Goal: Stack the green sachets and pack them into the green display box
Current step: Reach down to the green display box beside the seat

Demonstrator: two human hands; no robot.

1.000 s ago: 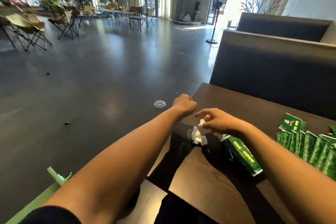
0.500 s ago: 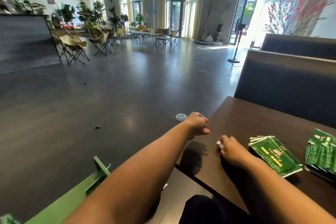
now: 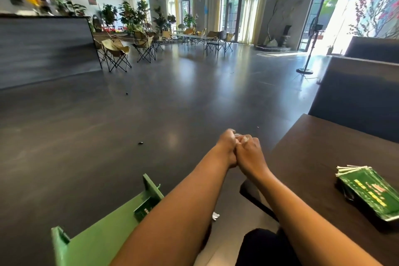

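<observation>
Currently your hands (image 3: 237, 149) are clasped, fingers curled together, off task; next, reach for the sachets (image 3: 367, 192), then the box (image 3: 103, 235).

Two bare forearms reach forward over a dark floor. The left hand (image 3: 225, 147) and right hand (image 3: 250, 153) press together, fingers curled, just off the corner of a dark wooden table (image 3: 313, 157). A stack of green sachets (image 3: 369, 192) lies on the table at right. A green display box (image 3: 103, 235) sits at lower left. Folding chairs (image 3: 116, 54) and potted plants stand far behind.
</observation>
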